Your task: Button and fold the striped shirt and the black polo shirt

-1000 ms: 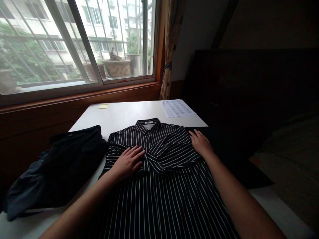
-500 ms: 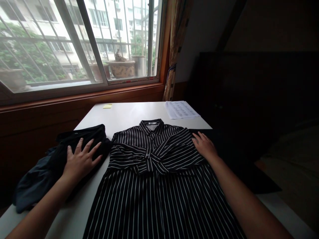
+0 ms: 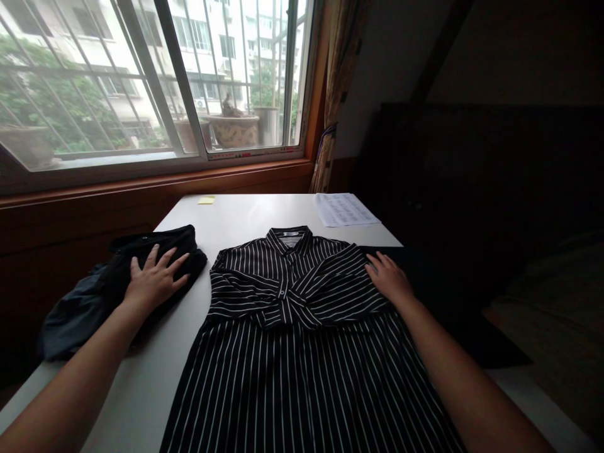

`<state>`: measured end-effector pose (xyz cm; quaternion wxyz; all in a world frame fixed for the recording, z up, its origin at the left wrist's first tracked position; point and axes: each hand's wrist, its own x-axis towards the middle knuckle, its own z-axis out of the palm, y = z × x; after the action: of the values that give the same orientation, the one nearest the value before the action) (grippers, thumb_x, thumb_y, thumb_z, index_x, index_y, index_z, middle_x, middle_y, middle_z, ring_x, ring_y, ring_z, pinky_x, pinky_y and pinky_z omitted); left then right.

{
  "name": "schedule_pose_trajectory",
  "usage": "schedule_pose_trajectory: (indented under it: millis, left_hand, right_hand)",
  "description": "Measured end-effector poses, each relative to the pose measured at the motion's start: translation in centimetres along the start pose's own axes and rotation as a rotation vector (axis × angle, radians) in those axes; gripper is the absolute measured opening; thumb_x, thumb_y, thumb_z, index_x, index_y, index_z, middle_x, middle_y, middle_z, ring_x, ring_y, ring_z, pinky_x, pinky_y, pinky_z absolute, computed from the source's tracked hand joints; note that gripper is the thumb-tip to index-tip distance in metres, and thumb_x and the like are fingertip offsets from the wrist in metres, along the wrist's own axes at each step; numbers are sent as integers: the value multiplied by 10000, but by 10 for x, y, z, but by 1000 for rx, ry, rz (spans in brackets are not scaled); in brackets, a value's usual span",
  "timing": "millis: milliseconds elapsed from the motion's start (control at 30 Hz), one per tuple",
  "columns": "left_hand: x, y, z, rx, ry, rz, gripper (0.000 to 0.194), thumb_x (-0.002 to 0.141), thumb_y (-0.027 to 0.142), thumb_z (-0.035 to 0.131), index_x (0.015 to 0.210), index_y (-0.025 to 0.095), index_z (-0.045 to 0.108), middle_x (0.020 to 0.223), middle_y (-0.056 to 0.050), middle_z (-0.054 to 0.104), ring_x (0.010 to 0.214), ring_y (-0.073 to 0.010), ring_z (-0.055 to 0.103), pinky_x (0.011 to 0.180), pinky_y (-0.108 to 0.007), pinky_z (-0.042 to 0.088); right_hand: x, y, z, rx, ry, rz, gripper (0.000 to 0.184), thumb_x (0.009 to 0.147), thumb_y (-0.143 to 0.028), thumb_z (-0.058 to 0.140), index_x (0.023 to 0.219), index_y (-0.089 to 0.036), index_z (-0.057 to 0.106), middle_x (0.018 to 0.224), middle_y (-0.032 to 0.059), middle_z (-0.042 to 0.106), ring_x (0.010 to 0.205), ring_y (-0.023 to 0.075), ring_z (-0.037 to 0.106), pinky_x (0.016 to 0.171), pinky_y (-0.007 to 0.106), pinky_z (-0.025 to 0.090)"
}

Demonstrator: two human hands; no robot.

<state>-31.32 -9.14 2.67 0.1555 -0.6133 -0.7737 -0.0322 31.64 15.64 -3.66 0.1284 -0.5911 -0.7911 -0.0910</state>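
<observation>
A black shirt with white stripes (image 3: 292,371) lies face up on the white table (image 3: 236,214), collar toward the window and both sleeves folded across its chest. On the left, my left hand (image 3: 153,280) rests open, fingers spread, on a heap of dark clothes (image 3: 94,296) in black and grey-blue. My right hand (image 3: 387,275) lies open at the shirt's right side, by the folded sleeve, its fingers over dark cloth (image 3: 453,308). Whether its fingertips touch the shirt I cannot tell.
Printed sheets (image 3: 346,209) lie at the table's far right, and a yellow sticky note (image 3: 206,200) at its far left. Behind the table are a barred window (image 3: 236,75) and a tied curtain (image 3: 330,126). The right side of the room is dark.
My left hand has pushed the heap of dark clothes a little away from me, widening the strip of table between it and the shirt. My right hand and the shirt look nearly unchanged.
</observation>
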Motion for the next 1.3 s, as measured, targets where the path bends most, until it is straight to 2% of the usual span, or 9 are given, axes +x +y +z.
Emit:
schedule_pose_trajectory:
  millis: [267,433,533,633,767,900,1067,1200,1300]
  left_hand:
    - [-8,12,-12,-45,126,90,555,968,491,440,1471,266,501,1598,-117,364,1517,-418,138,1144,-739,54]
    - [-55,60,-30,-298,118,309,482,949,549,542,1325,255,605,1343,-110,601,1299,-320,513,1116,-519,390]
    - [-85,86,-29,-376,56,363,500,900,558,632,1312,279,592,1248,-87,633,1151,-294,594,1003,-459,501]
    - [-100,99,-22,-433,44,322,436,926,493,620,1289,257,577,1178,-88,635,1071,-278,622,953,-446,534]
    - [-102,98,-21,-461,34,268,258,979,362,531,1205,255,594,1084,-70,636,970,-247,645,874,-413,557]
    - [-102,98,-34,-408,68,273,241,958,318,568,1187,261,616,1098,-72,647,988,-267,632,891,-453,551]
    - [-105,128,-55,-458,100,322,598,888,408,698,1433,302,474,1289,-104,606,1145,-326,581,987,-534,517]
    - [-101,163,-63,-699,225,222,1097,822,484,763,1616,259,41,1578,-191,319,1425,-390,363,1116,-611,411]
    - [-89,174,-70,-878,368,-11,1098,843,503,735,1613,294,-20,1624,-178,240,1476,-392,302,1127,-630,394]
  right_hand:
    - [-5,-15,-21,157,146,-52,442,984,-377,432,1312,-176,649,1439,145,557,1313,306,504,1107,483,413]
    - [-10,-71,-62,358,273,-208,304,961,-327,515,1150,-173,697,1139,128,666,1092,282,596,1007,448,477]
    - [-13,-126,-85,526,138,-344,206,966,-293,530,1013,-201,709,998,84,681,986,245,624,949,413,494]
    - [-16,-185,-96,648,-62,-466,195,962,-312,575,1073,-208,697,1032,74,686,1009,227,627,956,386,487]
    - [-18,-246,-94,566,-334,-514,475,890,-418,682,1311,-213,604,1257,121,629,1184,287,557,1037,449,424]
    - [-7,-274,-93,509,-520,-383,506,773,-357,772,1232,-199,632,1203,153,643,1212,372,531,1015,530,408]
    - [15,-295,-105,675,-717,-389,314,763,-291,768,1045,-200,668,874,43,687,840,225,668,740,344,542]
    - [17,-332,-126,1360,-846,-257,331,853,-334,711,1139,-203,608,870,16,667,709,135,643,645,277,552]
    - [10,-368,-142,1865,-857,-153,314,768,-338,809,998,-196,648,928,18,675,805,141,664,747,296,581]
